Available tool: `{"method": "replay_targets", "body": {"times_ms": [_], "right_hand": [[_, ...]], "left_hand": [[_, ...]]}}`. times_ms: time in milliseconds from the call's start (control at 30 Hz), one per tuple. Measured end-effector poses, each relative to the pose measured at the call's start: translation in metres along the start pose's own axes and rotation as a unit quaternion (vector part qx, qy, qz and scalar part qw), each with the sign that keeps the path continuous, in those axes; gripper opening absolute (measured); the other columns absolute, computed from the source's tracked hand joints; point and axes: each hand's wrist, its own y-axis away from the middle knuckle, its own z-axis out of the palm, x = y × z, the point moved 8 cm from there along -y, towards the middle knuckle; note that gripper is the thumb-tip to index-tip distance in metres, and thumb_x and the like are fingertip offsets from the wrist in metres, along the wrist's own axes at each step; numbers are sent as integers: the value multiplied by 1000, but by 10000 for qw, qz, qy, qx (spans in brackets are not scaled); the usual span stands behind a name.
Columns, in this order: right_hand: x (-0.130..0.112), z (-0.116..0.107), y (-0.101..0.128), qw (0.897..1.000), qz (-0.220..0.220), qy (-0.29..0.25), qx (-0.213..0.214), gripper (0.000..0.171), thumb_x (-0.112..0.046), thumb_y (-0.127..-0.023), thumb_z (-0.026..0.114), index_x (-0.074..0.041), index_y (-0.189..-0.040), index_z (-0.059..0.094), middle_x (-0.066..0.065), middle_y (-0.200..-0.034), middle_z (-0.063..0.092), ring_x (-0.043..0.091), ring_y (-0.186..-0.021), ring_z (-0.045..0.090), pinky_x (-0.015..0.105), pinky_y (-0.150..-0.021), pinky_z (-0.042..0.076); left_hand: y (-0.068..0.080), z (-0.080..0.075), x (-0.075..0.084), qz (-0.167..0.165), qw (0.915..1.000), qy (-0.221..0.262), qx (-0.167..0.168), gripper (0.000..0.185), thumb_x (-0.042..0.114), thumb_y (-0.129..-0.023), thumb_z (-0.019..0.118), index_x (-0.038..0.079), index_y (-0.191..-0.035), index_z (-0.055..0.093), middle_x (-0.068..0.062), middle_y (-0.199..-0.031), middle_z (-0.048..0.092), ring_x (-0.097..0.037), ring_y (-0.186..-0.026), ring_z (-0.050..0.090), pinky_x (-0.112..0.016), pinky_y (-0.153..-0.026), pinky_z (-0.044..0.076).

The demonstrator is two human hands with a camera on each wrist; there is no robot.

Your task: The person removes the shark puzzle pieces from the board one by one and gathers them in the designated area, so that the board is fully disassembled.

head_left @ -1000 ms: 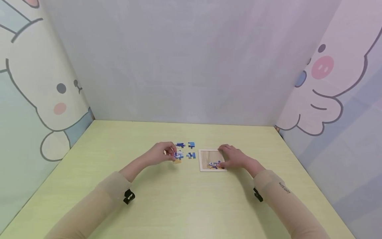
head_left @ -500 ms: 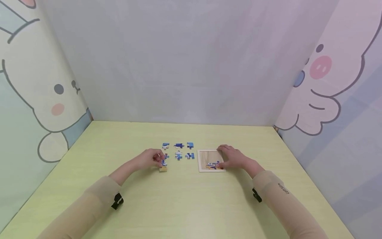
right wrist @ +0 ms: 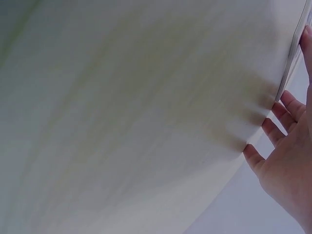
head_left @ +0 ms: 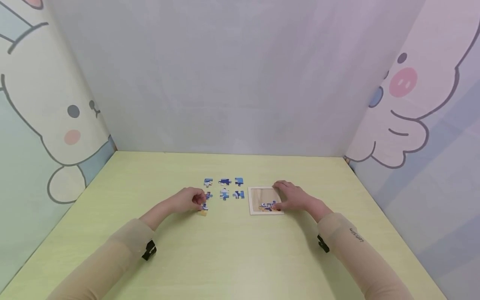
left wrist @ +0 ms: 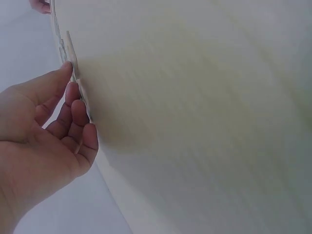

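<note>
In the head view my left hand [head_left: 187,200] is at the left of a group of loose jigsaw pieces. It pinches a blue and yellow jigsaw piece [head_left: 203,212] low at the table, thumb against the piece. Edge-on and slightly tilted, that thin piece [left wrist: 71,51] shows at the thumb tip in the left wrist view. My right hand [head_left: 294,196] rests on the right side of a square wooden puzzle frame [head_left: 249,202], fingers fairly straight. Its thumb lies over joined pieces [head_left: 268,205] along the frame's bottom, partly covering them.
Several loose pieces lie in two rows left of the frame, among them a dark blue piece [head_left: 225,182] and a light blue piece [head_left: 224,194]. One piece [head_left: 208,195] is partly behind my left fingers. A grey wall [head_left: 232,83] bounds the pale yellow table [head_left: 240,258].
My left hand has moved left and down from the middle pieces to the left end, with the blue and yellow jigsaw piece. My right hand has stayed on the frame.
</note>
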Motion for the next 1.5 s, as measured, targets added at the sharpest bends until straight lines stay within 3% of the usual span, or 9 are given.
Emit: {"method": "replay_targets", "body": {"times_ms": [233,467,633,1067,1333,1500], "right_hand": [[4,-1,-3,9999,8,101,-61,82,-55,-80,67,-8,-141,39,16,-147,36,38,-133,34,59,-101,32],[4,-6,-3,9998,-45,-58,-177,82,-57,-79,66,-8,-140,40,16,-146,37,39,-133,35,60,-101,31],[8,-6,-3,9993,-78,-115,-345,81,-57,-81,64,-9,-142,39,15,-148,35,39,-135,32,60,-103,28],[9,-14,-2,9968,-360,-482,-525,80,-49,-80,70,-7,-141,41,17,-147,35,39,-135,31,57,-107,26],[12,-5,-6,9948,-310,-754,-613,82,-50,-76,73,-10,-140,42,16,-148,34,37,-136,30,56,-108,25],[13,-1,-4,9947,-299,-768,-609,78,-49,-78,71,-10,-140,43,15,-147,35,37,-135,32,58,-106,26]], "left_hand": [[-6,-9,17,-26,9998,9,178,13,6,-85,68,6,-95,61,-1,-78,54,-15,-74,48,-29,-67,42],[-19,-12,45,243,9992,-165,277,18,12,-86,69,6,-101,61,0,-81,55,-15,-75,49,-29,-67,43],[-30,-8,65,457,9981,-198,364,24,15,-86,69,6,-107,60,2,-88,58,-16,-85,51,-31,-76,45],[-59,17,111,1074,9938,257,159,32,19,-84,72,3,-109,61,-15,-110,63,-34,-107,53,-48,-93,43],[-74,39,119,1075,9940,-64,191,36,21,-84,72,5,-114,62,-12,-111,62,-31,-109,53,-40,-90,43],[-83,51,122,1128,9934,-139,157,36,19,-85,71,5,-117,61,-11,-114,61,-30,-111,51,-44,-95,39]]}}
